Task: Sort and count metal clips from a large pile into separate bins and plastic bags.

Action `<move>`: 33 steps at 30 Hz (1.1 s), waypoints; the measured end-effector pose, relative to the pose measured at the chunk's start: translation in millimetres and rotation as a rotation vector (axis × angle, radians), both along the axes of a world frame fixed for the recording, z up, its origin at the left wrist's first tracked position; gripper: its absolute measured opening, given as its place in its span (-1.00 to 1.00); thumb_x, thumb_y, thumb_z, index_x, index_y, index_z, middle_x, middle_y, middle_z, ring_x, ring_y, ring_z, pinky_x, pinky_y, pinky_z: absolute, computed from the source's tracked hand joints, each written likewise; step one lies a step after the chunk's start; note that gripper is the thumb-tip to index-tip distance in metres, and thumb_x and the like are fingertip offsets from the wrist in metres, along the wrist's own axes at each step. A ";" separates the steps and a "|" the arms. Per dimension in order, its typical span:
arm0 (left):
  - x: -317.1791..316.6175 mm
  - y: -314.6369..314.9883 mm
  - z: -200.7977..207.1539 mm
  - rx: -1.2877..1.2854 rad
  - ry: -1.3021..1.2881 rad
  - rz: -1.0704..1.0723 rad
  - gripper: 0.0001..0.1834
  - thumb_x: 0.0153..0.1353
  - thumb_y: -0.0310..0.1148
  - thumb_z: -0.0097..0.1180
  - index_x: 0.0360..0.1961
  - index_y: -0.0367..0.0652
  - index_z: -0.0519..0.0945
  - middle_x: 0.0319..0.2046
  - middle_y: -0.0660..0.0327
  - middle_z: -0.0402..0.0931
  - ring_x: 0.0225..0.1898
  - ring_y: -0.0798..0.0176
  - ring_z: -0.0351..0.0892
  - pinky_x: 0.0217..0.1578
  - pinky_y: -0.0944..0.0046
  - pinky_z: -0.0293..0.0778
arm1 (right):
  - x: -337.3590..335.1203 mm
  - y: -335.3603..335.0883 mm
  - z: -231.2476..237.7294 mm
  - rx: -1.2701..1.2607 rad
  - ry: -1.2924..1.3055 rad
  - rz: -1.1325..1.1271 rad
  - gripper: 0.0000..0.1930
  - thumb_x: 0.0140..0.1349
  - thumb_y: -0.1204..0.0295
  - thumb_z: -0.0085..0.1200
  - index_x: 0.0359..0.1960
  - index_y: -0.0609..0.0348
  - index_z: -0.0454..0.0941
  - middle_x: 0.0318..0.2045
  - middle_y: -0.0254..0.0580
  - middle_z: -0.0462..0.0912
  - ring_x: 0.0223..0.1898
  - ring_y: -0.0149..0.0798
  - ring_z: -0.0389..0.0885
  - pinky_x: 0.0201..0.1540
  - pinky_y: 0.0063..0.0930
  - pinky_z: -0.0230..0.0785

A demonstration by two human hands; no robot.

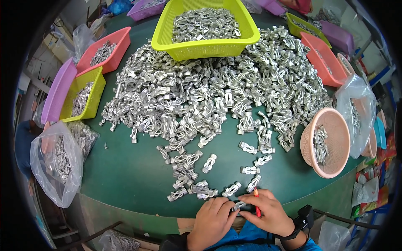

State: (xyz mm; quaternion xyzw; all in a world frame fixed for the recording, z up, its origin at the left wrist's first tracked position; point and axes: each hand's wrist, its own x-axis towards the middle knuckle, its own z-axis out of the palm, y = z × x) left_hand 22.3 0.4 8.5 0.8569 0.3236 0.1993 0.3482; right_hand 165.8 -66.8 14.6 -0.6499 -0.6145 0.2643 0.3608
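Near the table's front edge, my left hand (213, 219) has its fingers closed on a small silvery knot-shaped metal piece (238, 206), partly hidden by the fingers. My right hand (270, 212) grips a slim red tool (256, 202) that stands upright; its lower end is hidden by the hand. The right fingertips are also close to the metal piece. Just beyond the hands lie loose pieces of the same kind, one (231, 189) and another (253, 183), with pale looped middles and ribbed ends. A cluster of such pieces (184, 173) lies ahead of my left hand.
A large heap of metal pieces (176, 96) covers the far half of the green table (134, 180). Behind it stands a yellow-green basket (205, 51). A pink basket (307, 146) leans at right. Plastic bags (56, 163) and coloured trays (111, 62) line the sides.
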 end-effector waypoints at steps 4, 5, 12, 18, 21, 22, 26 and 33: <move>-1.4 -2.3 5.2 -0.467 -0.131 -0.051 -0.76 -0.22 -0.44 0.14 -0.44 -0.21 0.44 -0.54 0.20 0.33 -0.54 0.21 0.34 -0.55 0.36 0.29 | 2.8 -10.3 -6.4 0.033 0.059 0.026 -0.68 -0.23 0.58 0.10 -0.33 0.16 0.42 -0.45 -0.24 0.48 -0.43 -0.23 0.43 -0.34 -0.47 0.31; -1.0 -2.5 10.0 -0.467 -0.135 -0.061 -0.76 -0.22 -0.44 0.14 -0.44 -0.21 0.44 -0.54 0.20 0.33 -0.54 0.21 0.34 -0.55 0.36 0.29 | 4.1 -11.9 -4.9 0.064 0.106 0.038 -0.74 -0.23 0.57 0.10 -0.39 0.16 0.43 -0.47 -0.24 0.50 -0.47 -0.26 0.44 -0.39 -0.49 0.32; 6.7 13.4 19.6 0.151 0.026 0.093 -0.70 -0.30 -0.43 0.17 -0.42 -0.20 0.45 -0.46 0.21 0.31 -0.41 0.18 0.27 -0.40 0.28 0.19 | 49.9 -26.2 51.4 0.438 -0.022 -0.348 -0.90 -0.15 0.57 0.00 -0.57 0.17 0.33 -0.49 -0.19 0.51 -0.47 -0.33 0.45 -0.46 -0.51 0.34; 10.0 15.0 -0.7 0.209 0.156 0.105 -0.73 -0.25 -0.40 0.12 -0.42 -0.19 0.45 -0.38 0.22 0.28 -0.29 0.13 0.18 -0.29 0.15 0.07 | 89.1 -10.4 60.0 0.620 -0.199 -1.016 -0.85 -0.05 0.70 -0.14 -0.42 0.24 0.26 -0.46 -0.19 0.40 -0.40 -0.36 0.41 -0.09 -0.44 0.15; 8.6 14.0 3.1 0.217 0.099 0.081 -0.74 -0.24 -0.43 0.13 -0.42 -0.20 0.45 -0.42 0.22 0.33 -0.33 0.14 0.24 -0.31 0.20 0.14 | 57.9 -14.6 44.0 0.517 0.196 -0.629 -0.82 -0.12 0.70 -0.09 -0.44 0.22 0.29 -0.48 -0.12 0.45 -0.41 -0.32 0.43 -0.25 -0.48 0.23; 7.1 12.2 2.8 0.077 -0.014 0.056 -0.74 -0.24 -0.45 0.13 -0.41 -0.20 0.45 -0.46 0.21 0.36 -0.39 0.14 0.29 -0.36 0.24 0.19 | 46.5 -12.3 40.4 0.353 0.184 -0.472 -0.80 -0.17 0.69 -0.05 -0.45 0.21 0.34 -0.47 -0.13 0.50 -0.42 -0.31 0.44 -0.28 -0.46 0.24; 3.0 8.2 19.2 -0.394 -0.133 0.043 -0.72 -0.20 -0.51 0.13 -0.35 -0.24 0.44 -0.51 0.19 0.43 -0.49 0.31 0.41 -0.52 0.43 0.30 | 19.6 2.6 23.9 -0.006 0.302 -0.082 -0.72 -0.16 0.57 0.07 -0.31 0.19 0.39 -0.32 -0.19 0.50 -0.27 -0.25 0.45 -0.21 -0.48 0.25; -1.1 1.9 6.6 -0.794 -0.493 0.068 -0.68 -0.12 -0.62 0.04 -0.24 -0.34 0.38 -0.46 0.14 0.45 -0.39 0.40 0.42 -0.41 0.49 0.35 | 9.6 -3.8 9.3 -0.033 0.770 -0.108 -0.75 -0.07 0.66 -0.02 -0.29 0.29 0.33 -0.30 -0.11 0.48 -0.34 -0.39 0.49 -0.29 -0.60 0.37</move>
